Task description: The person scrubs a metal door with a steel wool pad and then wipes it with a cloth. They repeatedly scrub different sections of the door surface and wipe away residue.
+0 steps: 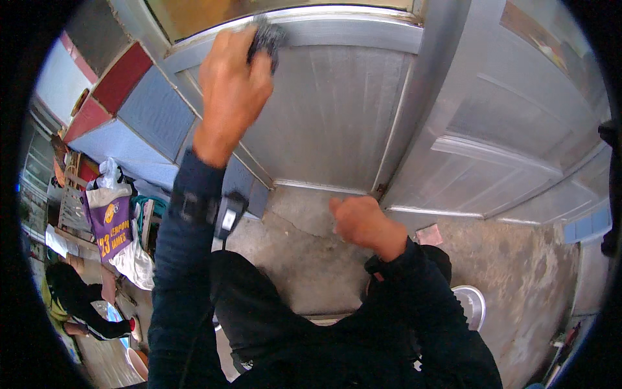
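My left hand (235, 80) is raised and grips a dark, fibrous scouring pad (267, 41), blurred by motion. The pad lies at the silvery horizontal rail (350, 36) of a metal door, just under its glass pane (291, 9). Below the rail is the door's ribbed grey lower panel (330, 116). My right hand (367, 223) hovers lower, above the concrete floor in front of the door, its fingers curled in. Nothing shows in it.
To the right stands another grey metal door panel (500, 146). A pinkish pad or cloth (430, 235) lies on the floor, with a white basin (471, 306) nearer. At left are a tiled wall (155, 112), a purple bag (112, 223) and a bent-over person (77, 296).
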Available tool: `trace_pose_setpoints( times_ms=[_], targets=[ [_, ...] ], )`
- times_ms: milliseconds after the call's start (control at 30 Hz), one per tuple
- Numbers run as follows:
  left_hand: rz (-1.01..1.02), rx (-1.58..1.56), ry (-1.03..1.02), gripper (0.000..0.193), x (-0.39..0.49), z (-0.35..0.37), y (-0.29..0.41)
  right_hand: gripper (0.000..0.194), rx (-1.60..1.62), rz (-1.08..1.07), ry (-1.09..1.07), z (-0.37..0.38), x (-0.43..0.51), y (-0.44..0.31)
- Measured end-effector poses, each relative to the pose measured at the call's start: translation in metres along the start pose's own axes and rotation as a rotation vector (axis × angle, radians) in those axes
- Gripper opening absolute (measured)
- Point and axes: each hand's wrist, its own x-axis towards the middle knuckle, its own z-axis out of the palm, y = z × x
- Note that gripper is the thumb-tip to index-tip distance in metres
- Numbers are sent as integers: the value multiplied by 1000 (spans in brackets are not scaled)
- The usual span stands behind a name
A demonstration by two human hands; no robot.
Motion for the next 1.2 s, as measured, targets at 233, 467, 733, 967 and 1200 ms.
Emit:
trace_pose_setpoints(
  times_ms=[233,467,733,967,1200],
  targets=[
    [-71,-311,-84,37,-71,47,70,26,-6,-2,-101,-2,5,-10],
    [36,-278,103,39,-49,154,108,26,-33,-51,-80,-6,-18,-1],
    [147,-321,-212,28,-130,156,121,23,58,-22,-24,-3,-48,14],
    [146,-297,67,35,-51,153,106,28,65,-19,-20,-10,-62,16],
    [114,-295,224,33,-54,175,111,26,173,-14,-85,-20,-66,20]
  ],
)
